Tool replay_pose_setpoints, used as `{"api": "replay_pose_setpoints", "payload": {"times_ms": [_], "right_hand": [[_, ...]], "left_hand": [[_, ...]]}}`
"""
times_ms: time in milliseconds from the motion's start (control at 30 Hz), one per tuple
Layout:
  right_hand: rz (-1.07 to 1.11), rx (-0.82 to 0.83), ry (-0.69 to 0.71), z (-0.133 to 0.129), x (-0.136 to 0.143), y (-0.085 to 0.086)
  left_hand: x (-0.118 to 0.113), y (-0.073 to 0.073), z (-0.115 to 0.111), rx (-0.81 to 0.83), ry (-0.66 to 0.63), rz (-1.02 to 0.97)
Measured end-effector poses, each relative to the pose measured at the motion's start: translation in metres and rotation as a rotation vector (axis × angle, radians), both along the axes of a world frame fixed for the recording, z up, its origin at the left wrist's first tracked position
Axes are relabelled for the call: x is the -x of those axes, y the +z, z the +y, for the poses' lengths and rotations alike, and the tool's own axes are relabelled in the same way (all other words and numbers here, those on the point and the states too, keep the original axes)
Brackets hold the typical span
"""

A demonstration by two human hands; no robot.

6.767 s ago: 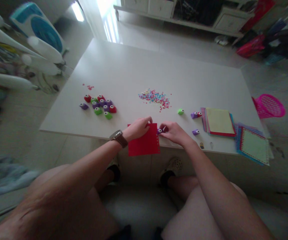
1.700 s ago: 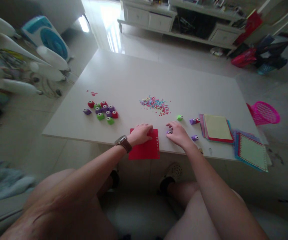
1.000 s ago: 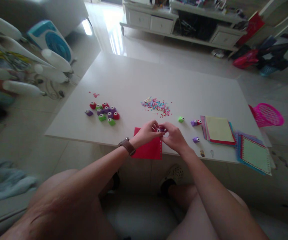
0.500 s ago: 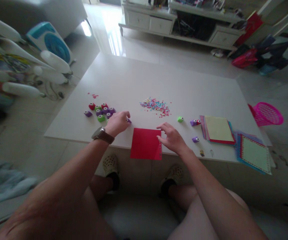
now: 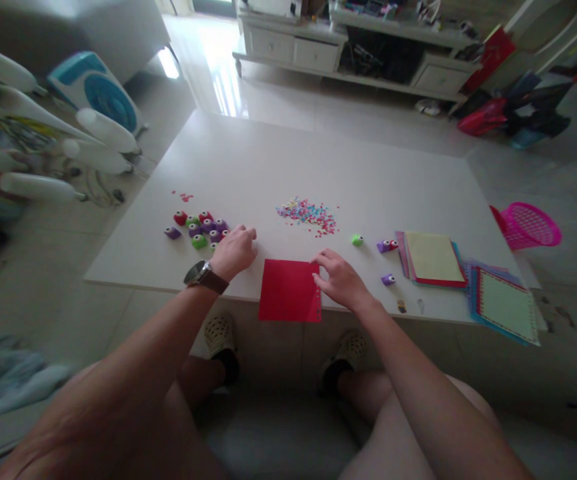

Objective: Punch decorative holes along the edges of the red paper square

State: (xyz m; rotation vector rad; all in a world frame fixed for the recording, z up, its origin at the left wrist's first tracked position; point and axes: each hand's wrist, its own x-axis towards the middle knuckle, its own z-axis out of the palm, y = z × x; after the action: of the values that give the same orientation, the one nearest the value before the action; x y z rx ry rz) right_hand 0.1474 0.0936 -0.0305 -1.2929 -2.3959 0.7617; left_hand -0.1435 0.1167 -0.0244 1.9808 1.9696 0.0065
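My left hand [image 5: 237,253], a watch on its wrist, is low over the table beside a cluster of small craft punches [image 5: 196,229] in purple, green and red. Its fingers are curled together, and whatever they hold is hidden. A red square sheet of paper [image 5: 288,290] lies at the front edge, overhanging it, with a row of small punched holes down its right side. My right hand [image 5: 341,279] is at that right side, thumb and forefinger apart at the sheet's upper right corner, with nothing visible between them.
Paper confetti [image 5: 308,215] is piled mid-table. To the right are a green punch [image 5: 357,240], a purple punch [image 5: 388,280], a stack of coloured paper [image 5: 433,259] and sheets with punched borders [image 5: 505,305]. A pink basket [image 5: 533,225] stands beyond the table's right edge.
The purple punch that showed at my left fingertips is out of sight. My left fingers are curled in more. My right hand stays by the red sheet; the whole view has shifted slightly.
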Motion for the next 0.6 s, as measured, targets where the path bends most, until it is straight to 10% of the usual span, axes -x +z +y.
{"api": "replay_pose_setpoints", "payload": {"times_ms": [267,600], "right_hand": [[-0.091,0.038,-0.006,-0.004,0.009,0.010],[-0.387,0.122,0.338,-0.051,0.052,0.042]], "left_hand": [[0.006,-0.010,0.005,-0.028,0.023,0.155],[-0.068,0.021,-0.032,-0.087,-0.312,-0.078]]}}
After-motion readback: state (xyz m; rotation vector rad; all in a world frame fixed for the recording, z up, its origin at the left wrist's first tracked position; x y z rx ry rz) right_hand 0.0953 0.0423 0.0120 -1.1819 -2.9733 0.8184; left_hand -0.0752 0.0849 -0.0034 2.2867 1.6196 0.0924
